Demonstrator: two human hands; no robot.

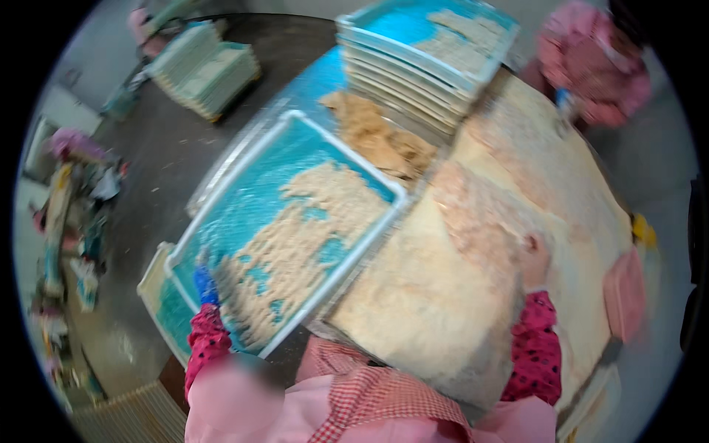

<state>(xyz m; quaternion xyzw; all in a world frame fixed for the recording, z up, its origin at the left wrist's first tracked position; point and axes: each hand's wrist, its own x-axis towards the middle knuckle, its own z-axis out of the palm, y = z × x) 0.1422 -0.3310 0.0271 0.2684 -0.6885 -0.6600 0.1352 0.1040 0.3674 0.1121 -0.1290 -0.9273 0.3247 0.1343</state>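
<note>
A white-framed tray with blue mesh [244, 196] lies in front of me, partly covered with a layer of small pale beige bits [310, 236]. My left hand [205, 286], in a blue glove with a red dotted sleeve, rests on the tray's near left corner, fingers hidden in the spread. My right hand [533, 260] lies flat on a big mound of the same pale stuff [473, 244] heaped on the table to the right. Whether either hand holds anything is blurred.
A stack of like trays [421, 70] stands behind, the top one partly covered. Another stack [203, 66] sits far left on the dark floor. Another person in pink [591, 63] works at the far right of the mound. A pink scraper [625, 294] lies at the right.
</note>
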